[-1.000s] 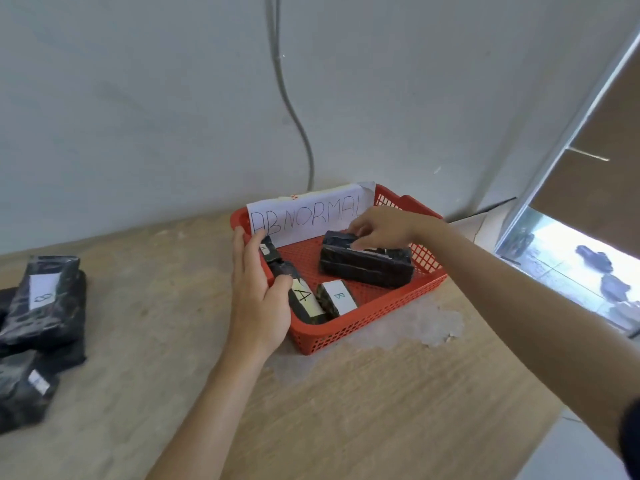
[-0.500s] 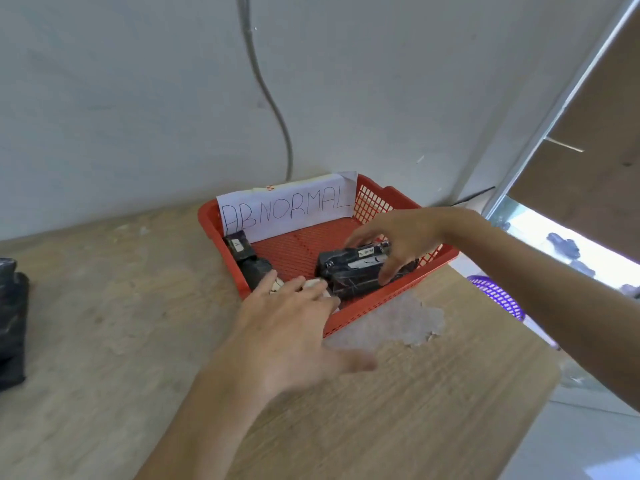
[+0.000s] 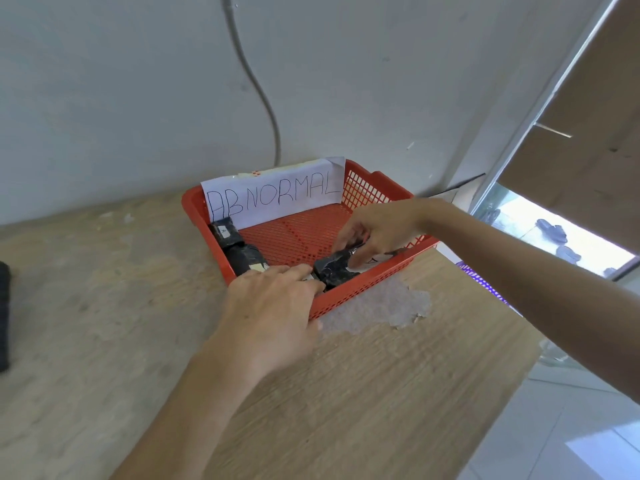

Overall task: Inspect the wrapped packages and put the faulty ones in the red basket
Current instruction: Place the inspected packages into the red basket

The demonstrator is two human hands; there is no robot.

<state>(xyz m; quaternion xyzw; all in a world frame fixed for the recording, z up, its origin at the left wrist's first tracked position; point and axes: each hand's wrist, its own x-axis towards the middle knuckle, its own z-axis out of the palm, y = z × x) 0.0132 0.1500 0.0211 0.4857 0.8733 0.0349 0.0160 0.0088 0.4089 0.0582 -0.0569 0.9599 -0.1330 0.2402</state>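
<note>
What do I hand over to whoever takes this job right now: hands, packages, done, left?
Left grip: open, fingers straight, reaching over the near wall of the red basket; holds nothing.
Right grip: fingers curled on a black package lying in the basket's near right corner.
Two other packages lie along the basket's left wall.
Done: at least three packages are in the basket.
To do: let go of the package, pull both hands out, then probably check the dark bundle at the far left of the table.
</note>
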